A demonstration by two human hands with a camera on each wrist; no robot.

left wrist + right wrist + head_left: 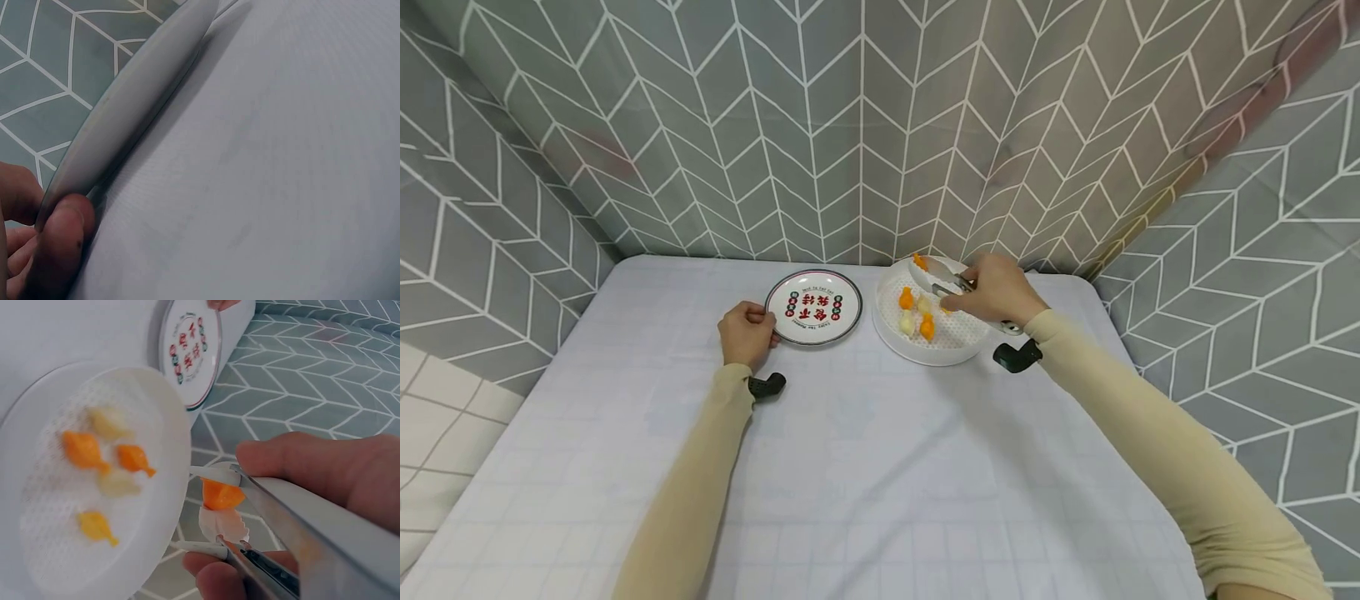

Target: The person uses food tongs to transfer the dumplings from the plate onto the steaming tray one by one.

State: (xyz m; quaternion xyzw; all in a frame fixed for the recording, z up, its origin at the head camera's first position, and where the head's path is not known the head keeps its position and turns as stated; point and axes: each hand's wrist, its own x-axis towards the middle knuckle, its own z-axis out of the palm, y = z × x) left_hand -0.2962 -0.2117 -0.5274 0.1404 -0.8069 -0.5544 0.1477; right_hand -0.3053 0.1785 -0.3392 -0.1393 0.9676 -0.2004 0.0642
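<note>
My left hand (747, 335) pinches the left rim of a round white plate (797, 333) with red and green lettering; in the left wrist view thumb and fingers grip the plate's edge (119, 112). In my right hand (1000, 292) is a pair of metal tongs (269, 512) with pale tips. Between those tips an orange dumpling-shaped piece (222, 495) is held, above the far side of a round white tray (925, 357). On the tray's dimpled liner lie several small pieces: orange ones (81, 450), cream ones (109, 422) and a yellow one (95, 526).
A white cloth covers the table (850, 467). Plate and tray stand side by side near its far edge, a narrow gap between them. Patterned grey curtains (820, 125) hang right behind and on both sides. Black wrist mounts (1018, 357) stick out by both hands.
</note>
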